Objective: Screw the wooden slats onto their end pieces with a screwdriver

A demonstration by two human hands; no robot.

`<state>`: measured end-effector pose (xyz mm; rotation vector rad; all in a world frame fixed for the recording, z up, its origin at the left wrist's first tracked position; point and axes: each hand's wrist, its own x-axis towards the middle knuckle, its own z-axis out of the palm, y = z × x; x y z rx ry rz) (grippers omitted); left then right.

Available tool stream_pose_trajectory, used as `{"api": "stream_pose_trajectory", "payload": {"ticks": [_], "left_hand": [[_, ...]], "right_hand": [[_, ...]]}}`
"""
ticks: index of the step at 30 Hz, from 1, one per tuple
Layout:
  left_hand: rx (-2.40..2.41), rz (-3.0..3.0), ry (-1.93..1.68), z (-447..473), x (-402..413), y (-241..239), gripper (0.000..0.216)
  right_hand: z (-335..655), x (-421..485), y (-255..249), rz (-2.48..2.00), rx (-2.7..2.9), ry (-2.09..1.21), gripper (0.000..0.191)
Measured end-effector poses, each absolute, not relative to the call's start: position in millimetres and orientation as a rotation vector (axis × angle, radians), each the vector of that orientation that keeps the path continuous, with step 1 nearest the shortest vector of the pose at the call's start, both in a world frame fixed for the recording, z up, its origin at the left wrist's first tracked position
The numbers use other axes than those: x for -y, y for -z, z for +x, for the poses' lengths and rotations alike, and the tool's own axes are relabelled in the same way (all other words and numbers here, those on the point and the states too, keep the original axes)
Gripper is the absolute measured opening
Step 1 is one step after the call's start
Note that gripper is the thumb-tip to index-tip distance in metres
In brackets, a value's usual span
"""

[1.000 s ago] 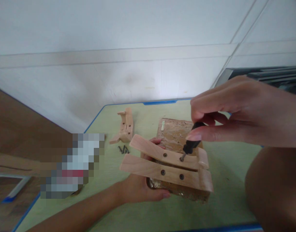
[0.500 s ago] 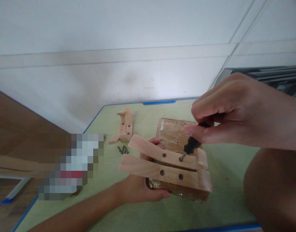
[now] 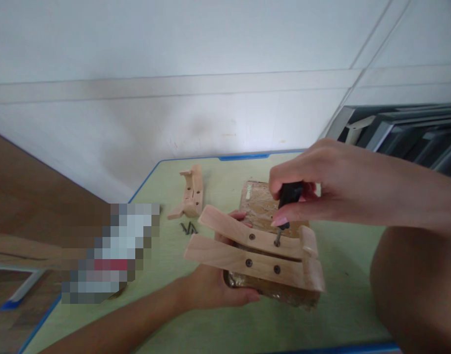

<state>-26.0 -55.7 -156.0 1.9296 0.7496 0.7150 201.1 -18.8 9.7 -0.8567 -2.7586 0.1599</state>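
Note:
My right hand grips a short black-handled screwdriver. Its metal tip stands in the right-hand screw hole of the farther of two curved pale wooden pieces. The nearer wooden piece lies alongside and shows two dark screw heads. Both rest on a brown block wrapped in clear tape. From the left side, my left hand clasps the block, thumb along the near side and fingertips showing beyond the far wooden piece.
Several dark screws lie on the green tabletop, beside another wooden assembly. Behind the work sits a second taped brown package. A blurred-out object lies at left; a knee is at right.
My right hand has shifted left and turned, bringing the screwdriver from a slant to nearly upright, its tip still at the same screw hole. My left hand keeps its hold.

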Motion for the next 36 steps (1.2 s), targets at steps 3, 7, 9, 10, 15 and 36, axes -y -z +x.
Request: {"api": "stream_pose_trajectory", "payload": {"ticks": [3, 7, 9, 10, 15, 36], "left_hand": [[-0.734, 1.883, -0.702, -26, 56, 155, 0.074], [-0.710, 1.805, -0.693, -30, 52, 155, 0.085], [-0.665, 1.750, -0.694, -32, 48, 153, 0.089], [-0.629, 1.719, -0.702, -32, 45, 152, 0.089], [-0.527, 1.586, -0.683, -30, 31, 134, 0.082], [-0.915, 1.079, -1.053, -24, 2, 150, 0.035]], "right_hand": [[202, 24, -15, -0.834, 2.755, -0.150, 0.022], [206, 32, -23, -0.852, 2.686, -0.043, 0.019], [210, 35, -26, -0.866, 2.642, -0.009, 0.020], [212, 35, -26, -0.877, 2.621, 0.003, 0.020], [219, 35, -27, -0.901, 2.575, 0.058, 0.015], [233, 33, -27, -0.986, 2.543, 0.145, 0.013]]}}
